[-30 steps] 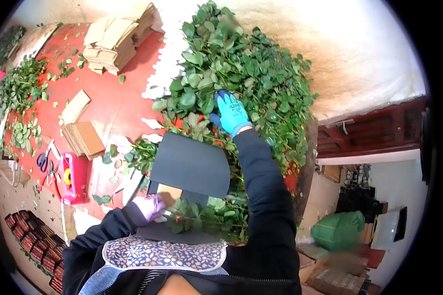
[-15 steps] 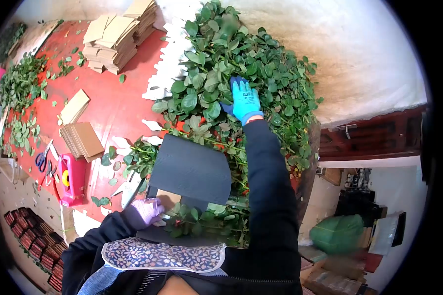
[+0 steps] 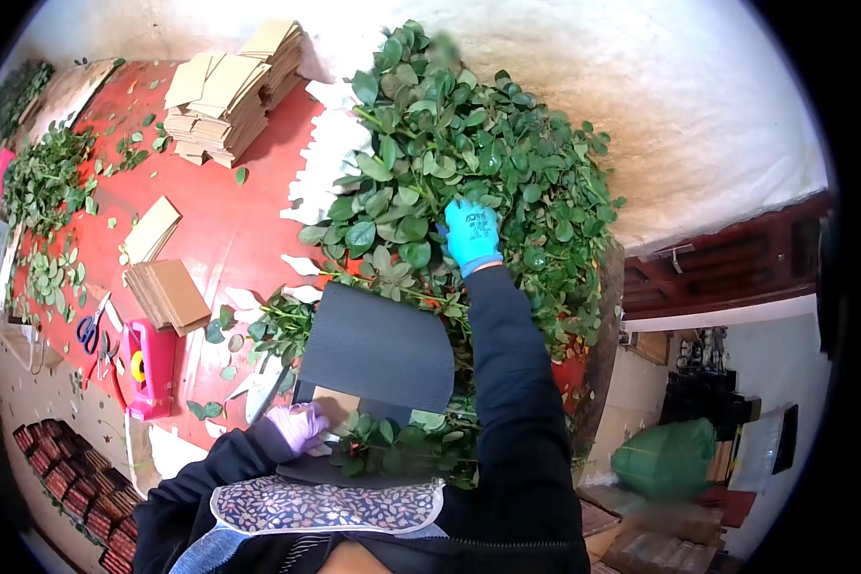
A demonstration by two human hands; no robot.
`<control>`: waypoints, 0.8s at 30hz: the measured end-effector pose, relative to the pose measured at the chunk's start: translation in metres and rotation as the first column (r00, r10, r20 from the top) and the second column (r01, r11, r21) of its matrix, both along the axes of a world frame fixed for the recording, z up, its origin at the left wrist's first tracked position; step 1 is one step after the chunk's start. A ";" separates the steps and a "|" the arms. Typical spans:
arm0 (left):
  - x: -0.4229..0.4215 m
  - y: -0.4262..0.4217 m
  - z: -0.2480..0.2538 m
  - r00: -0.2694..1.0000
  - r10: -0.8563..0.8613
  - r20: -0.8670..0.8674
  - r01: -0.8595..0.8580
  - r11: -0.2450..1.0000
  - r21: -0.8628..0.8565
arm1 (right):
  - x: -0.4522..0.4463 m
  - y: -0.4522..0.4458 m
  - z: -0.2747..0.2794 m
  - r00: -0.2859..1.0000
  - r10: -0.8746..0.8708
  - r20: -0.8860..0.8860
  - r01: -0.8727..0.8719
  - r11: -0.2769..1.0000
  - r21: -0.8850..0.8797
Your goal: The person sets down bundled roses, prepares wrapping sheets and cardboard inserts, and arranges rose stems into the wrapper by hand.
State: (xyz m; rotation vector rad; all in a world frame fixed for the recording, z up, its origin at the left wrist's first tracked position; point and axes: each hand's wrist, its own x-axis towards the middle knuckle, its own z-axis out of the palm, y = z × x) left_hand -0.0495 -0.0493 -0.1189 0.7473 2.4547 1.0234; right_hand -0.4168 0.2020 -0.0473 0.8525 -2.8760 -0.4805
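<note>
At upper centre, the curled right hand [image 3: 472, 234] rested against heaped leafy rose stems [image 3: 538, 182], its grip hidden; lower down, the left hand [image 3: 298, 428] bent beside cardboard [image 3: 338, 405], hold unclear. The stems seemed light, springy, bruisable, best taken by the stalks. A wall [image 3: 717, 124] bounded them rightward; red tabletop [image 3: 239, 215] gave room leftward.

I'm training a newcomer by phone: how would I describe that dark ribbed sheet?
Start at the red table. Between the left hand and right hand is the sheet. Its broad, dark, ribbed surface sets it apart from the green leaves nearby.
</note>
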 end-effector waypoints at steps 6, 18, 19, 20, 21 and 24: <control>-0.004 -0.001 0.008 0.999 -0.018 0.038 0.020 0.999 -0.033 | 0.006 0.012 0.038 0.998 0.058 -0.020 -0.060 0.995 -0.083; -0.003 0.000 0.002 1.000 0.003 0.018 -0.003 1.000 0.028 | -0.094 0.042 0.196 0.931 0.226 -0.286 -0.342 0.811 -0.475; -0.002 0.000 0.004 1.000 -0.002 0.023 0.001 1.000 0.024 | -0.092 0.038 0.177 0.976 0.132 -0.175 -0.189 0.912 -0.364; -0.003 0.001 0.007 0.999 0.006 0.044 -0.006 1.000 0.005 | -0.088 0.029 0.156 0.989 0.079 -0.127 -0.105 0.973 -0.207; -0.004 0.001 0.010 0.998 0.014 0.061 -0.013 1.000 -0.016 | -0.091 0.030 0.122 0.997 0.065 -0.040 -0.074 0.952 -0.298; -0.005 0.001 0.015 0.999 0.019 0.026 -0.019 1.000 0.012 | -0.086 0.027 0.064 0.984 -0.096 0.147 0.135 0.949 -0.285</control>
